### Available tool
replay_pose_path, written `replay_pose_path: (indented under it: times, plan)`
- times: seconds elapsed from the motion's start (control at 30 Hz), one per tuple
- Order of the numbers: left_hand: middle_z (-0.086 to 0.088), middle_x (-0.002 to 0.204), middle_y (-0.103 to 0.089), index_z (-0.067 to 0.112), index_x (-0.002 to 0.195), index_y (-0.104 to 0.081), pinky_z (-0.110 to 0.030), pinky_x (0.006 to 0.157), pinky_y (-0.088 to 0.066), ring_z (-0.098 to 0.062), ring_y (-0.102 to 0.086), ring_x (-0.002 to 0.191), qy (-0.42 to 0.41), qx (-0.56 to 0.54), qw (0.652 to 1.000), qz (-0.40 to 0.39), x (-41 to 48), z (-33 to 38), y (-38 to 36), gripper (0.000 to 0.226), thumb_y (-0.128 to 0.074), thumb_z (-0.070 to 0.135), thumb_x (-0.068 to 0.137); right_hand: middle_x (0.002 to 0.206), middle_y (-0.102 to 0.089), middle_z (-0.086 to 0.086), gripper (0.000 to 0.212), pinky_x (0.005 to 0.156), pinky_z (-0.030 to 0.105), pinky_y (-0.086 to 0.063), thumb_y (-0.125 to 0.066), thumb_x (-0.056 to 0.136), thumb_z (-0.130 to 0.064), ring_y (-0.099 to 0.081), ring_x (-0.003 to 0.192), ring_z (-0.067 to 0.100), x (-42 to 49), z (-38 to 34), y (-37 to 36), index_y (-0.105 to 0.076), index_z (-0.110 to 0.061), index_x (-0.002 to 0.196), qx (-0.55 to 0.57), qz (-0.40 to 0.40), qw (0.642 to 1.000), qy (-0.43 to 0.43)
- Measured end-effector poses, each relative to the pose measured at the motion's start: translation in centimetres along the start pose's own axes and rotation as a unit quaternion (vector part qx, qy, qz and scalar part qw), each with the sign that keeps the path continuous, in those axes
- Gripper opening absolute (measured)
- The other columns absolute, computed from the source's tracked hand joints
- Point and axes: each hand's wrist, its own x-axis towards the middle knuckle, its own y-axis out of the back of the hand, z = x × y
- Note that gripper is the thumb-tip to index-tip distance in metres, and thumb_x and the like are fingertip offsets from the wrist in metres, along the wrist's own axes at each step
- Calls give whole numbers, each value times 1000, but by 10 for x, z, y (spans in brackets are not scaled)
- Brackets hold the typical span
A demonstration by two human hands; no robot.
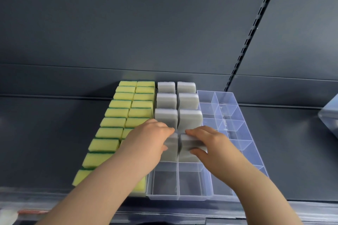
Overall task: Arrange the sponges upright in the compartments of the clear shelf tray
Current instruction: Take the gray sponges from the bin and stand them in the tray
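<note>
A clear shelf tray [175, 196] with two columns of compartments lies on the dark shelf. Grey sponges [166, 100] stand upright in its back three rows, two per row. In the fourth row, my left hand [148, 140] grips a grey sponge [172, 151] in the left compartment, fingers over its top. My right hand [206, 144] grips another grey sponge [188, 147] in the right compartment, fingers over the top and thumb at the front. The tray's front row holds nothing.
Left of the tray stand two columns of yellow sponges [117, 113] with green edges. A second clear compartment tray [236, 115], holding nothing, lies to the right. Part of another clear container [329, 117] shows at the far right. A dark back panel rises behind.
</note>
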Motion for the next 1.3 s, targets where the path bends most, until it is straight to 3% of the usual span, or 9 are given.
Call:
replay_pose_path:
  times: [0.3, 0.4, 0.47, 0.53, 0.6, 0.8, 1.13, 1.3]
  plan:
    - [16, 129, -50, 31, 139, -42, -25, 87, -39, -10, -40, 120, -2, 17, 999, 34, -6, 7, 5, 49, -56, 28, 92, 130, -44, -13, 46, 89, 17, -39, -56, 90, -23, -46, 115, 10, 4, -5, 8, -42, -30, 134, -38, -11, 999, 15]
    - [14, 104, -65, 26, 116, -65, -25, 68, -49, -12, -60, 95, -25, 21, 996, 85, -12, 7, 9, 45, -77, 29, 73, 130, -46, -13, 46, 89, 16, -37, -58, 89, -24, -44, 118, 10, 4, -3, 11, -44, -29, 133, -50, 7, 998, 38]
    - [11, 94, -67, 22, 104, -71, -25, 58, -51, -12, -64, 83, -37, 10, 990, 133, -19, 7, 6, 34, -76, 28, 71, 124, -53, -7, 44, 87, 18, -38, -63, 85, -21, -50, 113, 15, 1, 0, 9, -52, -24, 127, -53, 45, 996, 59]
    - [9, 96, -68, 19, 105, -70, -25, 60, -52, -12, -64, 84, -40, 13, 986, 160, -26, 8, 6, 28, -57, 31, 84, 117, -58, -4, 41, 84, 20, -41, -63, 80, -24, -55, 106, 18, -4, 4, 4, -56, -22, 120, -37, 97, 992, 70]
    - [7, 99, -68, 18, 108, -70, -28, 65, -54, -13, -63, 87, -38, 10, 985, 171, -35, 11, 6, 36, -44, 31, 87, 119, -58, -3, 40, 87, 21, -40, -58, 80, -27, -55, 108, 18, -10, 7, -3, -57, -22, 120, -28, 114, 991, 64]
    - [3, 101, -68, 16, 110, -69, -35, 71, -53, -18, -62, 92, -60, 26, 977, 202, -66, 12, -1, 32, -47, 28, 90, 129, -53, 1, 39, 94, 24, -35, -56, 82, -28, -42, 119, 14, -35, -1, -18, -57, -18, 120, -38, 155, 986, 43]
    - [2, 100, -68, 14, 108, -69, -33, 73, -52, -18, -62, 93, -128, 1, 962, 239, -147, 6, -2, 31, -48, 25, 89, 129, -51, -6, 49, 98, 10, -23, -43, 90, -45, -37, 121, 6, -123, -65, -50, -48, -21, 132, -28, 216, 975, -44]
    - [4, 102, -68, 14, 110, -69, -32, 73, -52, -17, -63, 94, -160, -21, 965, 207, -173, 14, -15, 33, -47, 27, 88, 129, -52, -7, 54, 97, 14, -29, -37, 88, -52, -38, 120, 4, -174, -77, -66, -47, -23, 132, -39, 224, 969, -97]
